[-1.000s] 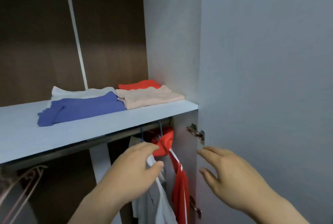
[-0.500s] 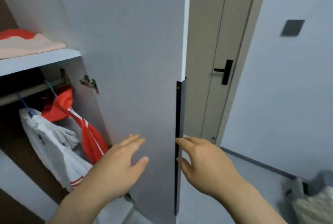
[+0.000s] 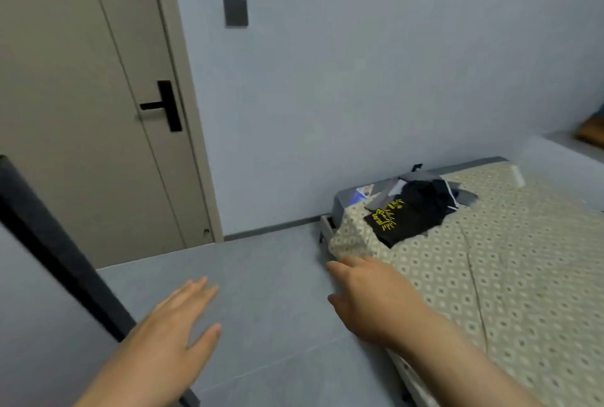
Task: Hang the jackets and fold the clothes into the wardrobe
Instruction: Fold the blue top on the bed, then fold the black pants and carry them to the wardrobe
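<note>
My left hand [image 3: 170,334] was out in front of me above the grey floor [image 3: 271,275], palm down, fingers straight and close together, thumb apart, with nothing in it. My right hand [image 3: 369,302] reached forward beside it, fingers loosely extended and also holding nothing. Its fingertips were just at the near corner of the bed [image 3: 523,275], though I could not tell whether they touched the patterned cover.

The clothes [image 3: 425,190] lay in a dark heap at the far corner of the bed, next to the wall and well apart from both hands. On the near side of the heap a black garment [image 3: 402,220] with a yellow print lay spread on the cover. Some grey pieces showed beneath and behind the heap, too jumbled to make out.

At my lower left the wardrobe door [image 3: 49,236] cut across the view, its dark edge strip slanting past my left wrist. Beyond it stood the closed room door [image 3: 81,112] with a black handle [image 3: 163,105], and a dark switch plate [image 3: 235,12] sat on the wall.
</note>
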Tool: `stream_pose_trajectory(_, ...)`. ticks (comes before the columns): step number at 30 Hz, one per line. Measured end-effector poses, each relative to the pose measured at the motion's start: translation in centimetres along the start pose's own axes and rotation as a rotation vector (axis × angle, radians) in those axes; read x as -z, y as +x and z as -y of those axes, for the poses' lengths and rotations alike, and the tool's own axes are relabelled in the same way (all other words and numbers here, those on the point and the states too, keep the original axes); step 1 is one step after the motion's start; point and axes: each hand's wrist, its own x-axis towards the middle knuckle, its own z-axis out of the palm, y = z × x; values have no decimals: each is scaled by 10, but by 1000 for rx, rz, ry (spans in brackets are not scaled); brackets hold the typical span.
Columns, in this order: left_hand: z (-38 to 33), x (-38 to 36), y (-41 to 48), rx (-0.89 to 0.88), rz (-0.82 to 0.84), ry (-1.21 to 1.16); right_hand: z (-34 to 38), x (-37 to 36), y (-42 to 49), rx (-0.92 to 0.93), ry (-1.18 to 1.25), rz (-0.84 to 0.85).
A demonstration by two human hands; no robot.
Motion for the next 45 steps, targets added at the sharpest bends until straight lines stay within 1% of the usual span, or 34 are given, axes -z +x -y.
stream_pose_trajectory(5,-32,-35,37,-114,121,47,-49,-12,-48,-242,32,72)
stream_pose_trajectory(9,-88,-57,74,-250,198,67,-94,-14,-82,-399,86,80)
stream_pose_trajectory(14,-161,-85,121,-358,229,83,-168,-23,-105,-533,148,76)
stream_pose_trajectory(19,-233,-110,162,-384,295,96,-248,-28,-103,-558,194,69)
stream_pose_trajectory(23,-273,-122,193,-371,276,56,-298,-26,-92,-554,205,51)
stream_pose_trajectory(28,-311,-133,222,-413,271,14,-342,-23,-84,-560,262,23)
stream_pose_trajectory(30,-323,-140,237,-443,263,24,-358,-25,-79,-570,281,19)
stream_pose_trajectory(36,-345,-170,308,-454,316,-3,-405,-35,-38,-601,311,58)
stream_pose_trajectory(41,-351,-208,393,-441,367,-37,-459,-41,24,-624,300,110)
stream_pose_trajectory(45,-353,-228,469,-380,414,-55,-504,-40,86,-638,284,154)
